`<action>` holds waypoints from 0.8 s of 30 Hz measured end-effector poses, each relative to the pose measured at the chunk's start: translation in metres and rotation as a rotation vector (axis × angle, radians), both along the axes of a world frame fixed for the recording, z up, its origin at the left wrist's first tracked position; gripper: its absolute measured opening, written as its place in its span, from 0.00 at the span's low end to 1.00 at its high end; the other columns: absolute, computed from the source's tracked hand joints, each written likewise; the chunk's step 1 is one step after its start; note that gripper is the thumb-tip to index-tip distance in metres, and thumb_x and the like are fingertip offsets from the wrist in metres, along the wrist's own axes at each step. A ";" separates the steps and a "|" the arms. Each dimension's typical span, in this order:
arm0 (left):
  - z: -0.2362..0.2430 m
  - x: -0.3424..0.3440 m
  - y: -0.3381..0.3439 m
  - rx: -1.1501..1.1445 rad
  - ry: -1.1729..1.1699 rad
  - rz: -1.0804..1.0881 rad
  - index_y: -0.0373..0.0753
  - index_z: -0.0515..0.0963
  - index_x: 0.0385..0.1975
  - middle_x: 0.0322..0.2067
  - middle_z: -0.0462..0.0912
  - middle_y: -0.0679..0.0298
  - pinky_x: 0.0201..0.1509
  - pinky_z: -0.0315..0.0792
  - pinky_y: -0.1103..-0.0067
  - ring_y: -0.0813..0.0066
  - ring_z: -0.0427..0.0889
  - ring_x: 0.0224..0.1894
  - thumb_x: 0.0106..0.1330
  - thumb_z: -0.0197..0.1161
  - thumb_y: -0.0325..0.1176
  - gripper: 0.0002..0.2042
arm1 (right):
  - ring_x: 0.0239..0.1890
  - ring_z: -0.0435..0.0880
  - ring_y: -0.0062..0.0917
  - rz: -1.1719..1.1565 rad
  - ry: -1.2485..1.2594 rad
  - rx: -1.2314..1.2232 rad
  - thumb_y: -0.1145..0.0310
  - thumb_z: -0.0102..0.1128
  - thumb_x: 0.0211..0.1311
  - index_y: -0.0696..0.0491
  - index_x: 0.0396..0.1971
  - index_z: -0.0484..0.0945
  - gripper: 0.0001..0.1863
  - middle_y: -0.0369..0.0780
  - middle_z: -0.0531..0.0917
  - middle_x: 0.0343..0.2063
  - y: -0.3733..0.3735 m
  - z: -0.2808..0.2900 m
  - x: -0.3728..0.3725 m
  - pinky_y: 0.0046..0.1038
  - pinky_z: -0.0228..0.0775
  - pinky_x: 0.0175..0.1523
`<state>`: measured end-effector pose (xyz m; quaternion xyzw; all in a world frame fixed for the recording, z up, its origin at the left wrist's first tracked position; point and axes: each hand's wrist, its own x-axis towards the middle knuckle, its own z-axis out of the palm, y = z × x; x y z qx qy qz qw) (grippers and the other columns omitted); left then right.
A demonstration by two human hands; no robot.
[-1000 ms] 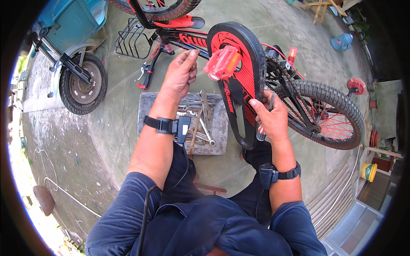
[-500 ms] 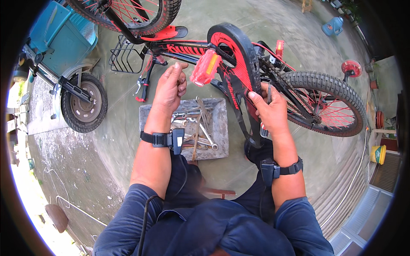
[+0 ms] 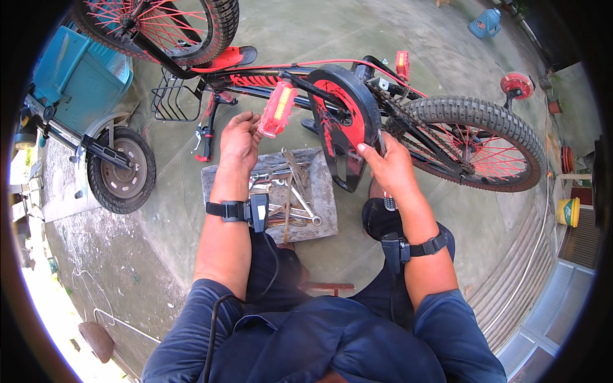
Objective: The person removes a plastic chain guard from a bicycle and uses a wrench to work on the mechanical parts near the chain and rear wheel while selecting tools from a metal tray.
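A black and red bicycle lies tipped over, and its black and red chain guard (image 3: 351, 124) hangs tilted over the crank. My right hand (image 3: 393, 167) pinches the guard's near edge, thumb on its red face. A slim grey metal piece (image 3: 383, 143) shows between that thumb and the fingers; its kind is unclear. My left hand (image 3: 240, 142) is closed, its curled fingertips at the edge of the red pedal (image 3: 278, 110) with a yellow reflector. The fingers' undersides are hidden. The chain (image 3: 408, 118) runs behind the guard to the rear wheel (image 3: 476, 143).
Between my knees and the bicycle stands a grey tray (image 3: 325, 214) with several wrenches (image 3: 300, 191). The other bicycle wheel (image 3: 156, 25) is at the upper left, near a scooter wheel (image 3: 121, 163). A blue jug (image 3: 485, 24) and a yellow bucket (image 3: 567, 212) stand to the right.
The chain guard has swung, its lower end rising away from my knee. My left hand has moved to the pedal's edge. The bicycle sits slightly farther left and lower in view.
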<state>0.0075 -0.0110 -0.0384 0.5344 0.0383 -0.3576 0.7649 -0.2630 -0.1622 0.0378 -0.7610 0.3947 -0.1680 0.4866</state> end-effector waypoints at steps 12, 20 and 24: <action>0.029 -0.025 0.003 -0.029 0.004 -0.072 0.34 0.71 0.50 0.38 0.81 0.62 0.30 0.76 0.84 0.76 0.82 0.33 0.72 0.51 0.29 0.11 | 0.52 0.79 0.44 -0.089 0.003 -0.160 0.63 0.67 0.55 0.62 0.52 0.75 0.26 0.54 0.80 0.47 -0.001 -0.019 -0.019 0.36 0.68 0.60; 0.042 -0.050 0.025 -0.038 -0.043 -0.225 0.39 0.76 0.42 0.29 0.77 0.70 0.28 0.70 0.86 0.81 0.77 0.28 0.67 0.63 0.32 0.08 | 0.45 0.81 0.36 -0.112 -0.130 -0.115 0.67 0.68 0.54 0.56 0.48 0.77 0.21 0.44 0.82 0.39 0.032 0.000 -0.031 0.33 0.71 0.53; 0.066 -0.093 0.027 -0.097 -0.050 -0.456 0.37 0.75 0.43 0.33 0.80 0.66 0.28 0.71 0.86 0.79 0.79 0.29 0.67 0.63 0.29 0.09 | 0.33 0.79 0.25 0.096 -0.178 -0.131 0.68 0.67 0.55 0.53 0.45 0.80 0.16 0.37 0.81 0.33 0.057 0.019 -0.035 0.26 0.72 0.42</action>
